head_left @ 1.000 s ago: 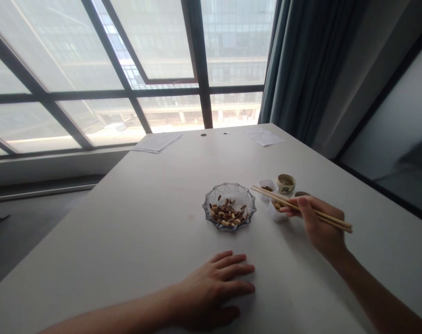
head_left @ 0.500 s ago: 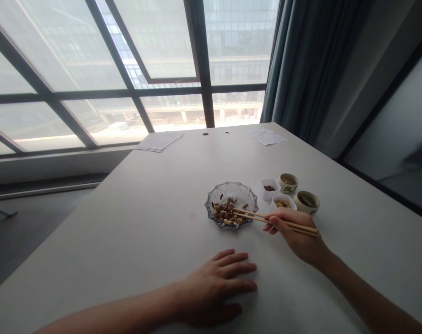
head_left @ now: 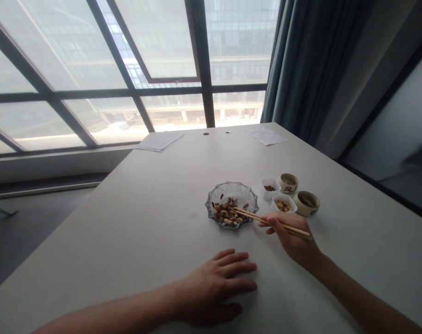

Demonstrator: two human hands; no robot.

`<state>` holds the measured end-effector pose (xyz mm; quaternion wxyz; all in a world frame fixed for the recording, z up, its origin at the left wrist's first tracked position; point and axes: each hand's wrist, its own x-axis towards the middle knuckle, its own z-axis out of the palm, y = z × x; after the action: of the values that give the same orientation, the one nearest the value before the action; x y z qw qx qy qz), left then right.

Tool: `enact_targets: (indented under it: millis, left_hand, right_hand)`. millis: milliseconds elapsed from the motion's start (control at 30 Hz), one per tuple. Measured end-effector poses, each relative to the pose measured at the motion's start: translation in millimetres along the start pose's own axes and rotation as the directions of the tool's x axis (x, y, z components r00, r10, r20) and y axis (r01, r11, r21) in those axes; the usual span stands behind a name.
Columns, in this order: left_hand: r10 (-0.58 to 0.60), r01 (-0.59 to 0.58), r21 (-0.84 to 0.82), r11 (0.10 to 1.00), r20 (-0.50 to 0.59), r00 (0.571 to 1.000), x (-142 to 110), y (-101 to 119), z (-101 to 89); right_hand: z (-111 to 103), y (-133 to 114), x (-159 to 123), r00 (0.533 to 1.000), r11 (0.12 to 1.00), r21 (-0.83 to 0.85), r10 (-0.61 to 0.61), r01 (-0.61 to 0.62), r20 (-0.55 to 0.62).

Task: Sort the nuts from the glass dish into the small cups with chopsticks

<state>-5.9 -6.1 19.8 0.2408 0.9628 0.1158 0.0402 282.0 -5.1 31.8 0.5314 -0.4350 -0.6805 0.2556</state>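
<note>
My right hand [head_left: 290, 234] is closed around a pair of wooden chopsticks [head_left: 250, 215]. Their tips reach into a scalloped glass dish [head_left: 233, 188], among a mix of dark striped seeds and pale nuts [head_left: 228, 213]. Whether the tips pinch a piece is too small to tell. Flat on the white table [head_left: 137, 222], my left hand [head_left: 217, 285] lies with its fingers spread, nearer to me than the dish. Just beyond my right hand stand a white cup of pale nuts [head_left: 283, 204] and a white cup of dark seeds [head_left: 270, 189].
Two beige ceramic cups, one farther back [head_left: 288, 183] and one nearer [head_left: 306, 203], stand right of the white cups. Paper sheets lie at the far left [head_left: 160, 141] and far right [head_left: 269, 136] of the table. Windows and a dark curtain [head_left: 301, 69] rise behind.
My right hand has shifted slightly left and down, and the chopsticks have drawn closer together, their tips still in the dish. More of the pale-nut cup now shows. My left hand has stayed put.
</note>
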Motion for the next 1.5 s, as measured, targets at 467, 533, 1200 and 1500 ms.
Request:
enact_targets:
  millis: [467,533,1200,1500]
  left_hand:
    - [0.006,-0.006,-0.005,1.000,-0.008,1.000,0.0,0.2,-0.2]
    - [0.006,-0.006,-0.009,1.000,-0.009,1.000,0.0,0.2,-0.1]
    - [-0.002,0.002,-0.017,1.000,-0.003,1.000,-0.8,-1.1,1.3]
    - [-0.002,0.002,-0.027,1.000,-0.011,1.000,0.0,-0.7,0.3]
  right_hand:
    - [-14.7,-14.4,5.8,0.976,0.991,-0.128,-0.059,0.032,-0.212]
    - [-25.7,-14.0,7.6,0.957,0.987,-0.159,-0.037,-0.009,-0.288]
    - [-51.2,-3.6,11.7,0.888,0.952,-0.286,-0.039,-0.106,-0.459]
    - [-37.3,-7.0,8.3,0.924,0.965,-0.262,-0.100,0.000,-0.369]
